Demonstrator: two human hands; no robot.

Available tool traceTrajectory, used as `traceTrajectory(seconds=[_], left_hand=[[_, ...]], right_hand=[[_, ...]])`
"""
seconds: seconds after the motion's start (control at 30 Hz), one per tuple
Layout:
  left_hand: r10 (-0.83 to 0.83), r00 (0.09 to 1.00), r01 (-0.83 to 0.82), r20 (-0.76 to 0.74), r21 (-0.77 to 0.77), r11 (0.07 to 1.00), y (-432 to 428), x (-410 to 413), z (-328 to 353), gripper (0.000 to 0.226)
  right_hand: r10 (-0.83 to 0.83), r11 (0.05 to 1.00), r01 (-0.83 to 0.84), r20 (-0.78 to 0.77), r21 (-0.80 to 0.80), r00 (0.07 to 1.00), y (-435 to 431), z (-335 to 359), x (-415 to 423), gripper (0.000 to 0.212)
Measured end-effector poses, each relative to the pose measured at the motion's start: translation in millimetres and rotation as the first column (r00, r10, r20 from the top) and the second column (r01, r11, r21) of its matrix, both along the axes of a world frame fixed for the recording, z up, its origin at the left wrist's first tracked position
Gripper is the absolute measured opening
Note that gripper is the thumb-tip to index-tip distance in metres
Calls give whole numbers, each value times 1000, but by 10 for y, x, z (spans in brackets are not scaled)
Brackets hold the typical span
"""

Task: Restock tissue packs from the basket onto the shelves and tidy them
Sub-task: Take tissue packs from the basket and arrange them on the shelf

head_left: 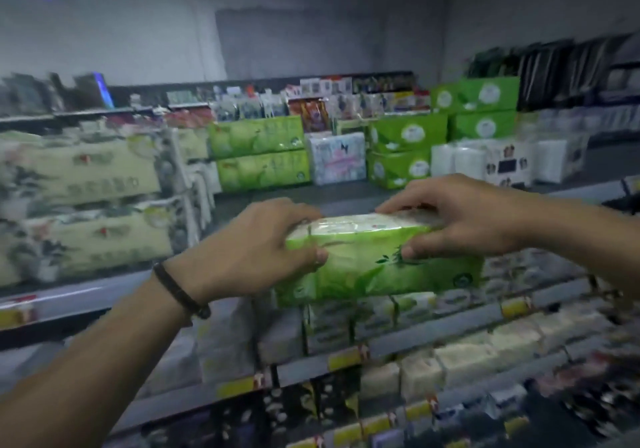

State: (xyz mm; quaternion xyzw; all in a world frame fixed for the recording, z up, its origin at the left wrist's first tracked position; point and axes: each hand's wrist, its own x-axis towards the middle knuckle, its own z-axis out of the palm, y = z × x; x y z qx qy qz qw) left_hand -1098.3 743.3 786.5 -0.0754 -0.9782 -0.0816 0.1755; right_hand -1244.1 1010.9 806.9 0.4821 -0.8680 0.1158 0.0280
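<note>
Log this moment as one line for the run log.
phase: restock | left hand: grips green tissue pack, left end | right hand: grips right end | state: held in front of shelf, not yet placed

I have a single wide view from my head, facing forward and a little down at the shelves point(346, 195) close in front. My left hand point(256, 250), right hand point(460, 219) and the green tissue pack point(367, 267) sit near, mid-frame.
</note>
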Motion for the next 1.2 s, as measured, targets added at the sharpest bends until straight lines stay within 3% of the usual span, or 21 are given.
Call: traceTrajectory(seconds=[0.1,0.23,0.4,0.47,0.53,0.67,0.9,1.07,1.2], left_hand=[[67,994,-69,-83,-15,998,-351,-75,358,60],[258,953,-262,-158,-2,965,-800,-493,631,54],[599,777,-622,-195,-89,778,-1185,-1268,608,39],[668,677,-716,-309,-62,696,-1330,-1541,470,43],[670,636,-734,-382,-30,679,-1483,-1815,288,59],[692,659,-729,-294,-26,684,-1748,-2217,-138,91],[746,653,-749,-128,32,662,-1922,-2490,-544,115],[737,669,-732,-94,93,675,-1995,-2545,-614,114],[716,696,-717,49,98,690,-2066,-2579,-636,105]], right_hand=[[17,1000,-18,-67,-19,998,-430,455,-145,71],[-24,998,39,-243,58,970,-1186,825,-483,71],[-67,987,111,-328,117,942,-2248,905,-1089,61],[-99,985,137,-309,102,946,-2618,868,-1371,59],[-132,981,168,-298,100,945,-2934,816,-1643,60],[-139,979,173,-268,110,953,-3393,646,-2043,61],[-95,991,111,-187,77,978,-3853,264,-2476,59],[-120,991,129,-222,27,968,-4003,60,-2565,62],[-220,959,275,-434,66,874,-3942,-2,-2470,76]])
